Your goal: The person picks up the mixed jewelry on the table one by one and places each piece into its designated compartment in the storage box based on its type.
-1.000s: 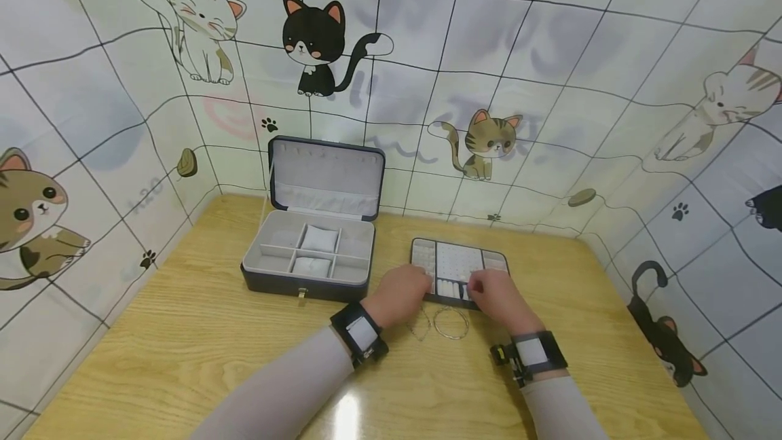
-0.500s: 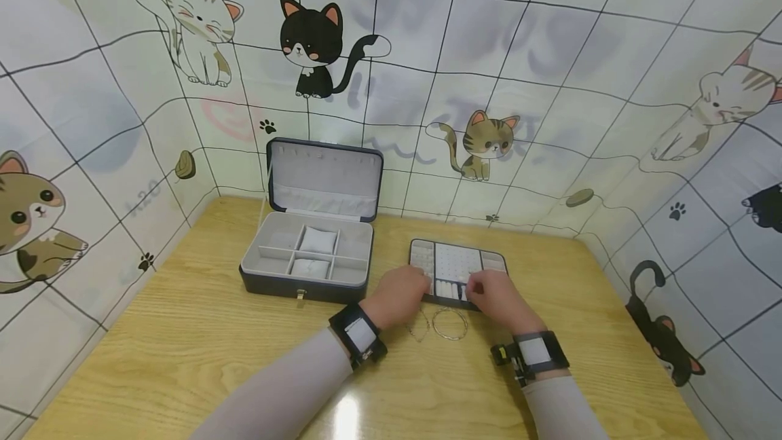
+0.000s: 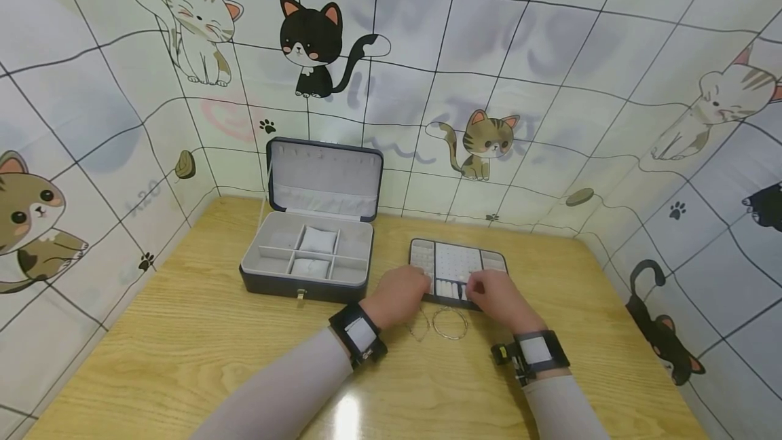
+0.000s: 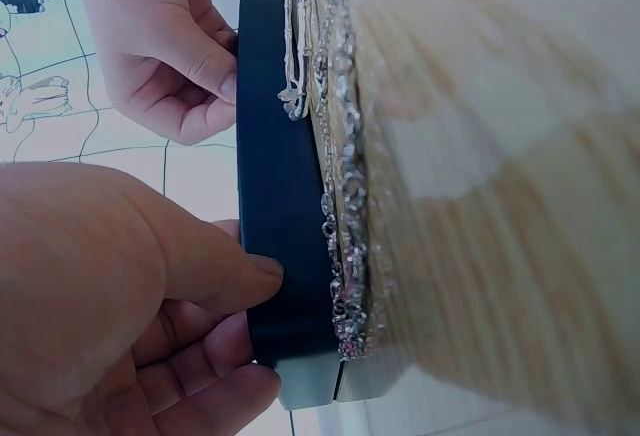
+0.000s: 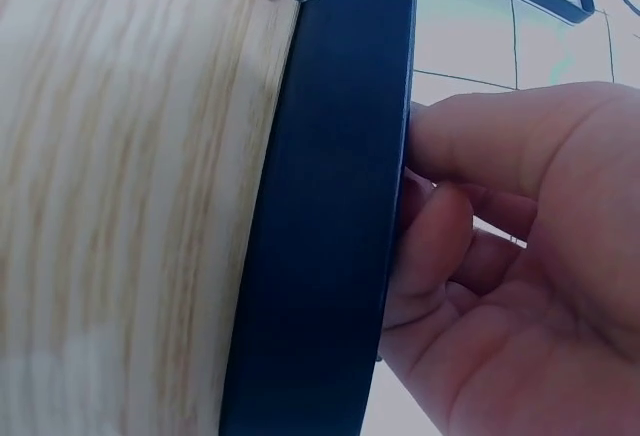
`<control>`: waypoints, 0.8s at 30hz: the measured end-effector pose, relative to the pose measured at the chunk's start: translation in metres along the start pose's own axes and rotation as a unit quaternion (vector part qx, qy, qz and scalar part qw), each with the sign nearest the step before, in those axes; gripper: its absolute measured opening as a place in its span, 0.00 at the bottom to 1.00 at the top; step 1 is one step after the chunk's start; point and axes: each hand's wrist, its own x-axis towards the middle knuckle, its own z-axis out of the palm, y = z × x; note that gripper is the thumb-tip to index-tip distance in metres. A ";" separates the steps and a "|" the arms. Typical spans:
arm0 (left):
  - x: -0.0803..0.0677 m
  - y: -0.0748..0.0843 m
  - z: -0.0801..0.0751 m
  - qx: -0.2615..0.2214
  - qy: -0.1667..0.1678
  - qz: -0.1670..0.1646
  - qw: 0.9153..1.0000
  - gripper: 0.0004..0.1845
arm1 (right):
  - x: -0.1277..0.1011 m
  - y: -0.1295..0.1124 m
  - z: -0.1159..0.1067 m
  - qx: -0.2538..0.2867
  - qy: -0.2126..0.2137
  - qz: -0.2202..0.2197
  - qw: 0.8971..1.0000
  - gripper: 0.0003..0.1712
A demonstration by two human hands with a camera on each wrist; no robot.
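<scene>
A flat dark insert tray with pale compartments lies on the wooden table. My left hand grips its near left edge and my right hand grips its near right edge. In the left wrist view my left hand has its thumb on the tray's dark wall and its fingers curled at the corner. The right wrist view shows my right hand with its thumb along the tray's wall and its fingers curled against it. A silver bangle and a thin chain lie just before the tray.
An open dark jewellery box with grey compartments and two white cushions stands to the left of the tray, its lid upright. Cat-print screens wall in the table on three sides.
</scene>
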 end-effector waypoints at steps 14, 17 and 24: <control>0.001 0.000 0.000 0.002 -0.004 0.002 1.000 0.09 | 0.000 -0.002 0.002 -0.010 0.011 -0.002 1.000 0.11; 0.001 0.000 0.000 0.003 -0.008 0.002 1.000 0.09 | 0.000 -0.003 0.002 -0.012 0.014 0.000 1.000 0.11; 0.001 0.000 0.000 -0.001 -0.012 -0.002 1.000 0.08 | 0.001 -0.005 0.002 -0.007 0.020 0.005 1.000 0.10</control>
